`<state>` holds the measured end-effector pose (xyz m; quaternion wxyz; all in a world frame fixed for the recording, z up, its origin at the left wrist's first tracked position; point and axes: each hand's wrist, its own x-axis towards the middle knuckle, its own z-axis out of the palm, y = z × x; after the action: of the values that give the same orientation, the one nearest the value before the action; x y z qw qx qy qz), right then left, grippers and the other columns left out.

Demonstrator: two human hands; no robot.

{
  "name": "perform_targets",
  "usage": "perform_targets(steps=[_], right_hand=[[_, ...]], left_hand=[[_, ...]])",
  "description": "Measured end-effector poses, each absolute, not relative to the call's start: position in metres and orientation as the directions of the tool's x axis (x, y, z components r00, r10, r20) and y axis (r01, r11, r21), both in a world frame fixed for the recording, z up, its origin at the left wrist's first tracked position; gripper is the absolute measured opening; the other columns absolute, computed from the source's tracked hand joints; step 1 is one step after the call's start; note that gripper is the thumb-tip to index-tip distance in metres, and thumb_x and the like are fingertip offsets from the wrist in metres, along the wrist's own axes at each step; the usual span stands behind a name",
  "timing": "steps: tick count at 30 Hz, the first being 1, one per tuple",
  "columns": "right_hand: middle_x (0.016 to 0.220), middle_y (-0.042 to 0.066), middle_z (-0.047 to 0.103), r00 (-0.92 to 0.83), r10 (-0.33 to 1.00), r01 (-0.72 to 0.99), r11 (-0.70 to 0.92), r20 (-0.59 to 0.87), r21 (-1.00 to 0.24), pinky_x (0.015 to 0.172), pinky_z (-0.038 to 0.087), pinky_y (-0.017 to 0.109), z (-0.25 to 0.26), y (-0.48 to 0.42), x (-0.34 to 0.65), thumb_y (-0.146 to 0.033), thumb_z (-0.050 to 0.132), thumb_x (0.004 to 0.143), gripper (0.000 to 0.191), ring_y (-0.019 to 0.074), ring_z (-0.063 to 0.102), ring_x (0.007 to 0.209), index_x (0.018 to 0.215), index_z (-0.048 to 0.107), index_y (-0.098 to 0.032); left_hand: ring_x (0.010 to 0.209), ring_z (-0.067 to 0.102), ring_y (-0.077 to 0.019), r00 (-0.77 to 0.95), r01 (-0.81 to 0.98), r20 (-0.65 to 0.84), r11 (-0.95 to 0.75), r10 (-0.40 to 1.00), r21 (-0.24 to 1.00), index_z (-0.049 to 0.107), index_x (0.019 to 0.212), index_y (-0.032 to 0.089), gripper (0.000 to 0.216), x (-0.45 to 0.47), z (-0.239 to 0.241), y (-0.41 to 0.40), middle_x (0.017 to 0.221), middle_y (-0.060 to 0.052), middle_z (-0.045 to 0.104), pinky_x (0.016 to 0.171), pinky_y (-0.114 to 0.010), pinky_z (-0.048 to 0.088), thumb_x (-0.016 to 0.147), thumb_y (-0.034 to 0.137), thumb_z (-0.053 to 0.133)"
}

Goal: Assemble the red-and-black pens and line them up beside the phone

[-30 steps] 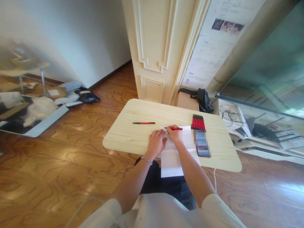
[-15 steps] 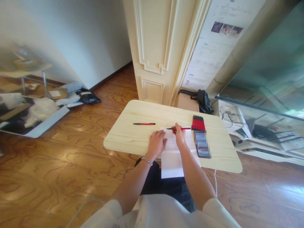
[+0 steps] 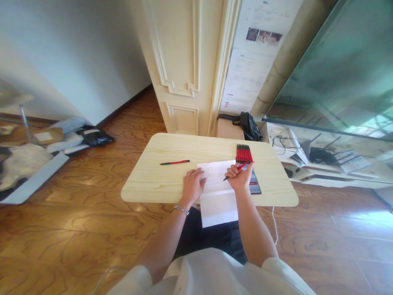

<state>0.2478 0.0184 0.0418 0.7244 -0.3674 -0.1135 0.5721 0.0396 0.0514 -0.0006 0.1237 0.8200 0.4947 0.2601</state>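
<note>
In my right hand [image 3: 240, 176] is a red and black pen [image 3: 242, 166], gripped with the thumb up at its rear end and the dark tip slanting down to the left over the paper. My left hand [image 3: 194, 183] lies flat, fingers stretched, at the left edge of the white sheet of paper [image 3: 215, 196], which hangs over the table's front edge. Left of that hand, a single red and black pen [image 3: 175, 162] rests on the table. A row of several matching pens [image 3: 244, 153] lies side by side beyond my right hand. A phone [image 3: 255, 183] sits partly hidden behind that hand.
The pale wooden table [image 3: 147, 180] has rounded corners. Behind it stand a cream panelled door [image 3: 181, 82] and a black bag [image 3: 250, 126] on a box. A low white cabinet [image 3: 325, 184] is at the right. Packages [image 3: 33, 164] lie on the floor at left.
My right hand has turned and shifted right across the sheet, its thumb now at the pen's rear end and the pen tilted. My left hand stays on the paper. The view has swung right.
</note>
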Motion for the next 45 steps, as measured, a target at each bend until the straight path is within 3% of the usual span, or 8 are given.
perform_targets(steps=[9,28,32,34,38,42,45], right_hand=[[0.044,-0.008,0.029,0.337,0.902,-0.788,0.114,-0.268,-0.605,0.038,0.030,0.021,0.036,0.012,0.255,-0.068,0.045,0.077,0.049,0.0079,0.027,0.038,0.060,0.049,-0.022],[0.047,-0.007,0.033,0.349,0.916,-0.836,0.207,-0.200,-0.509,0.041,0.035,0.021,0.025,0.009,0.263,-0.060,0.048,0.082,0.042,0.0074,0.031,0.039,0.064,0.052,-0.022],[0.055,-0.006,0.044,0.422,0.888,-0.825,0.293,-0.183,-0.484,0.050,0.045,0.022,0.035,0.007,0.258,-0.055,0.052,0.085,0.033,0.0071,0.043,0.046,0.076,0.056,-0.024],[0.062,-0.006,0.051,0.471,0.868,-0.817,0.361,-0.160,-0.450,0.057,0.049,0.021,0.042,0.005,0.252,-0.048,0.055,0.087,0.024,0.0067,0.050,0.053,0.082,0.058,-0.025],[0.081,-0.004,0.064,0.534,0.831,-0.798,0.437,-0.152,-0.415,0.077,0.053,0.024,0.048,-0.009,0.236,-0.035,0.062,0.085,0.011,0.0076,0.062,0.076,0.083,0.058,-0.025],[0.102,0.002,0.068,0.526,0.828,-0.754,0.348,-0.194,-0.558,0.089,0.052,0.034,0.042,-0.043,0.223,-0.035,0.070,0.079,0.017,0.0155,0.063,0.099,0.085,0.059,-0.023],[0.098,0.003,0.069,0.493,0.843,-0.634,0.178,-0.217,-0.752,0.085,0.052,0.034,0.029,-0.073,0.224,-0.037,0.072,0.076,0.021,0.0170,0.066,0.088,0.086,0.063,-0.021]], left_hand=[[0.113,0.052,-0.0224,0.316,0.635,0.404,-0.507,0.859,0.582,0.065,0.106,0.020,0.023,0.034,0.000,0.053,0.116,-0.007,0.064,0.102,-0.040,0.040,0.089,0.028,0.052],[0.107,0.059,-0.0204,0.212,0.518,0.369,-0.424,0.905,0.743,0.065,0.104,0.022,0.022,0.028,0.014,0.022,0.108,-0.006,0.067,0.097,-0.038,0.046,0.088,0.031,0.053],[0.089,0.065,-0.0188,0.269,0.338,0.198,-0.285,0.942,0.897,0.065,0.107,0.022,0.028,0.048,0.026,0.003,0.104,-0.006,0.069,0.079,-0.032,0.054,0.088,0.039,0.053],[0.087,0.066,-0.0183,0.343,0.209,0.120,-0.201,0.932,0.957,0.065,0.111,0.022,0.033,0.064,0.029,-0.008,0.103,-0.006,0.070,0.078,-0.030,0.053,0.086,0.041,0.054],[0.070,0.063,-0.0163,0.461,0.033,-0.035,0.023,0.887,0.999,0.071,0.099,0.018,0.034,0.098,0.030,-0.025,0.080,-0.003,0.070,0.065,-0.027,0.049,0.082,0.045,0.060],[0.068,0.059,-0.0117,0.399,-0.338,-0.136,0.283,0.907,0.898,0.070,0.094,0.016,0.033,0.118,0.029,-0.029,0.083,-0.005,0.067,0.067,-0.026,0.048,0.078,0.044,0.065],[0.070,0.058,-0.0099,0.358,-0.436,-0.148,0.306,0.922,0.846,0.069,0.090,0.015,0.031,0.119,0.031,-0.023,0.083,-0.005,0.065,0.071,-0.024,0.048,0.076,0.043,0.068]])
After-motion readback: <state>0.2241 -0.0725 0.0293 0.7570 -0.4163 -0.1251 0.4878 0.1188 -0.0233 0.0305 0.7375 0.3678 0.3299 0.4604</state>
